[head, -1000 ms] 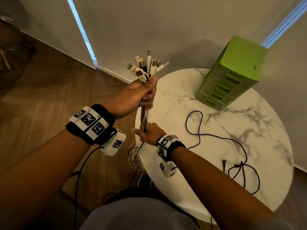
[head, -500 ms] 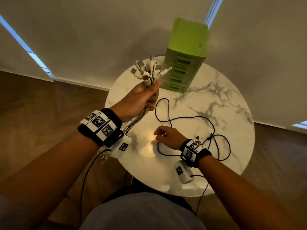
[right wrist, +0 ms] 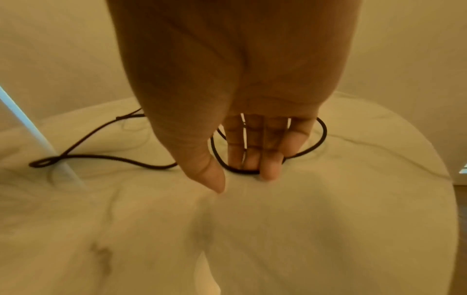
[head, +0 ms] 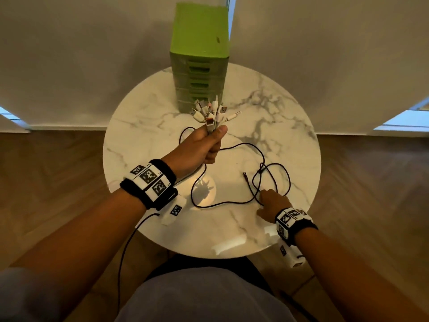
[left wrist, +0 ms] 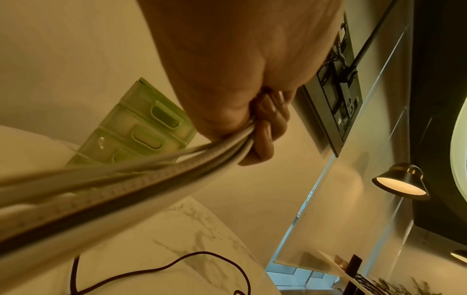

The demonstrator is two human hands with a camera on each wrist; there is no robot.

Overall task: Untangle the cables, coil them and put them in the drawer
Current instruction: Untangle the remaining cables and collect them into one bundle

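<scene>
My left hand (head: 212, 144) is raised over the round marble table (head: 290, 126) and grips a bundle of white cables (head: 212, 113). Their plugs fan out above the fist, in front of the green drawer unit (head: 199, 54). In the left wrist view my left hand (left wrist: 255, 127) has its fingers curled round the white cables (left wrist: 126, 189), which run down out of frame. A black cable (head: 232, 201) lies in loose loops on the table. My right hand (head: 270, 202) is low at the right, and its straight fingers (right wrist: 252, 151) rest on a loop of the black cable (right wrist: 101, 157).
The green drawer unit (left wrist: 149, 127) stands at the table's far edge against the wall, all drawers shut. The table's rim (head: 185, 248) is near my body, with wooden floor on both sides. A lit lamp (left wrist: 399, 181) shows in the left wrist view.
My right hand has let go of the white bundle and moved right across the table onto the black cable. My left hand has carried the bundle over the table, toward the drawers.
</scene>
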